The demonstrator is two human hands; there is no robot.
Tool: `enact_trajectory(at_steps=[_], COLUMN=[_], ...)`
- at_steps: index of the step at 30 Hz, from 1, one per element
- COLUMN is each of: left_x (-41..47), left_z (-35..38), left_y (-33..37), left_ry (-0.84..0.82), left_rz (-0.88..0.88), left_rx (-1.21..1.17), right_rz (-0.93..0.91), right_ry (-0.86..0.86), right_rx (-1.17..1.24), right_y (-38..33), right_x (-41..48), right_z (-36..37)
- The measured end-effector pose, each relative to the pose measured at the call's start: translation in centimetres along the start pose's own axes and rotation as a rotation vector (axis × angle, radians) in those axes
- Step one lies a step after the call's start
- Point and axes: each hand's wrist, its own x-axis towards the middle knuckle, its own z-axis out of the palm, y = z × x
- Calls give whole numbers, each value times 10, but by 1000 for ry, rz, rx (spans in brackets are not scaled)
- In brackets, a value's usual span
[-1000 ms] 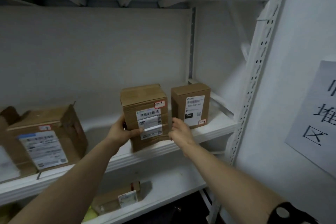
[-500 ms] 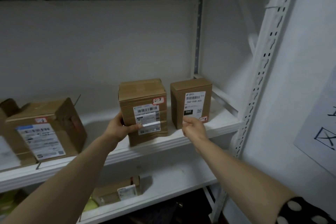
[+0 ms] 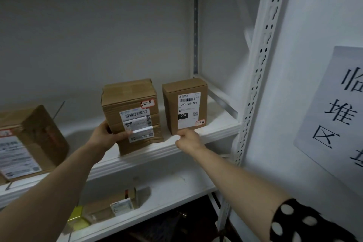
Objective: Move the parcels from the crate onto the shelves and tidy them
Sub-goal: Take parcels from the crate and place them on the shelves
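Two parcels sit side by side on the shelf [image 3: 218,128], and what's changed is your right hand [image 3: 189,141]: it's left the taped parcel [image 3: 130,100] and gone to the bottom front edge of the small parcel [image 3: 185,87] on the right. Your left hand [image 3: 103,138] still clasps the taped parcel's left side. The right fingers are curled, can't tell if they're gripping or nudging, so you're probably onto tidying.
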Motion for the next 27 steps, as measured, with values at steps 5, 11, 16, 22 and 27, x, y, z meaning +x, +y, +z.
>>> enact_trajectory(at_steps=[5,11,16,22,27], left_x=[1,0,-1,-3,-5], left_z=[0,0,1,2,3], left_y=[-1,0,1,2,5], left_ry=[4,-8,-14,6,3], left_rz=[4,9,-2,-8,-17], left_rx=[36,47,28,15,28], right_rz=[-36,-53,-64,-74,-78], right_ry=[-73,-73,-68,-70,-75], right_rx=[-167,-170,-165,-185,-190], right_y=[-1,4,8,9,11], right_x=[3,5,8,11,15], right_z=[-2,-2,-1,-2,-2])
